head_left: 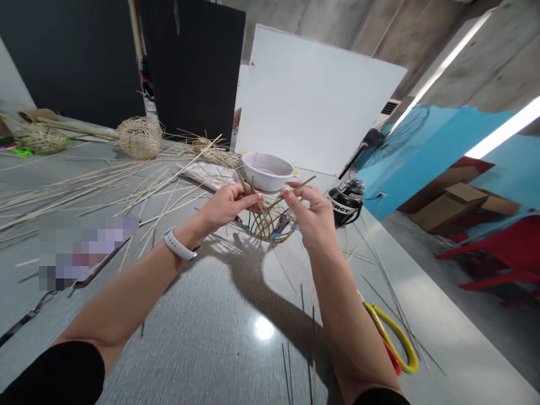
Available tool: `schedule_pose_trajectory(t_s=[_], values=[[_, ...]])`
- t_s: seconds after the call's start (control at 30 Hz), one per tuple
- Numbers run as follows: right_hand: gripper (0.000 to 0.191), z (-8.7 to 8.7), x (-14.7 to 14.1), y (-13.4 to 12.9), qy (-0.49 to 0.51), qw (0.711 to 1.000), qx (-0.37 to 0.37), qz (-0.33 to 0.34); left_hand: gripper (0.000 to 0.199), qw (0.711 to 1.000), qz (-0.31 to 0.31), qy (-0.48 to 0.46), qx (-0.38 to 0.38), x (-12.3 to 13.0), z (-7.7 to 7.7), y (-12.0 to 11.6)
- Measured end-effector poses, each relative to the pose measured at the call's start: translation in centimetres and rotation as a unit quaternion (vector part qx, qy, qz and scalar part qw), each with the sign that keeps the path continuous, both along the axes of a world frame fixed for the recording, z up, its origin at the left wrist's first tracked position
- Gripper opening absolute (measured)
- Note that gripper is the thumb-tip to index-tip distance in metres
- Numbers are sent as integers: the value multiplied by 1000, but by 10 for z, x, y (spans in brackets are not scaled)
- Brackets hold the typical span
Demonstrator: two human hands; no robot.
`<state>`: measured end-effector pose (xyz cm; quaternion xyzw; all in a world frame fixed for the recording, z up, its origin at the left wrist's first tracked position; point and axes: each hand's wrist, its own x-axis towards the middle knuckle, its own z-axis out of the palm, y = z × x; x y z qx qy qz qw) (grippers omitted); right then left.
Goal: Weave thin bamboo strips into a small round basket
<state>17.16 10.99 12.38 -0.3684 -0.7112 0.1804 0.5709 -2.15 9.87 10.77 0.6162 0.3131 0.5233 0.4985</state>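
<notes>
Half-woven bamboo basket, strip ends up, a pinch from each hand

So the little unfinished bamboo basket (265,229) is right at the middle of the frame, above the grey table (198,343). Its curved edge bows toward the bottom of the frame and loose strip ends poke up and out, some to the upper left, one to the upper right. Looks longest left to right, but the fingers cover the upper part, so I can't swear to its true long axis.

Left hand (231,203), white-banded watch (179,246) on that wrist, has thumb and fingers pinched on thin strips at the basket's upper left. Right hand (313,212) pinches a strip slanting to the upper right. Metal clips (282,225) with blue ends grip the curved edge.

White bowl (268,173) sits just behind, and a black jug (346,203) right of centre. Yellow-and-red-handled scissors (408,357) lie lower right, handles toward the bottom of the frame. Loose bamboo strips (80,187) spread over the left side, with a roundish woven basket (139,138) at upper left.
</notes>
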Motion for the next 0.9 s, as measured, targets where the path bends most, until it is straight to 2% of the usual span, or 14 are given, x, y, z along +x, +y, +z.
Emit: schedule_pose_trajectory(t_s=[0.17, 0.27, 0.33, 0.43, 0.47, 0.5, 0.57, 0.63, 0.7, 0.8, 0.9], values=[[22, 3, 1, -5, 4, 1000, -18, -10, 23, 1000, -6, -13, -19, -5, 8, -6], [26, -1, 2, -1, -52, 997, -45, -31, 19, 1000, 0, -3, -28, -2, 8, -9], [27, -2, 3, -1, -98, 992, -49, -70, 15, 999, 3, 14, -38, 1, 7, -10], [69, 3, 3, -11, -136, 973, 42, -183, 12, 998, 7, 42, -42, 5, 4, -11], [74, 6, 3, -18, -142, 964, 78, -209, 11, 998, 9, 48, -41, 7, 4, -11], [71, 10, 2, -26, -143, 960, 102, -217, 11, 998, 10, 51, -39, 8, 4, -11], [54, 15, -2, -40, -158, 970, 86, -161, 12, 998, 6, 60, -32, 10, 3, -13], [50, 16, -5, -49, -202, 978, 2, -58, 12, 997, -1, 70, -16, 10, 3, -14], [52, 14, -7, -49, -249, 963, -98, 24, 12, 996, 0, 84, 4, 10, 3, -15], [58, 9, -7, -40, -276, 943, -179, 53, 17, 992, 24, 111, 60, 10, 2, -16], [47, 8, -5, -32, -275, 943, -182, 43, 20, 980, 50, 142, 129, 10, 2, -18]])
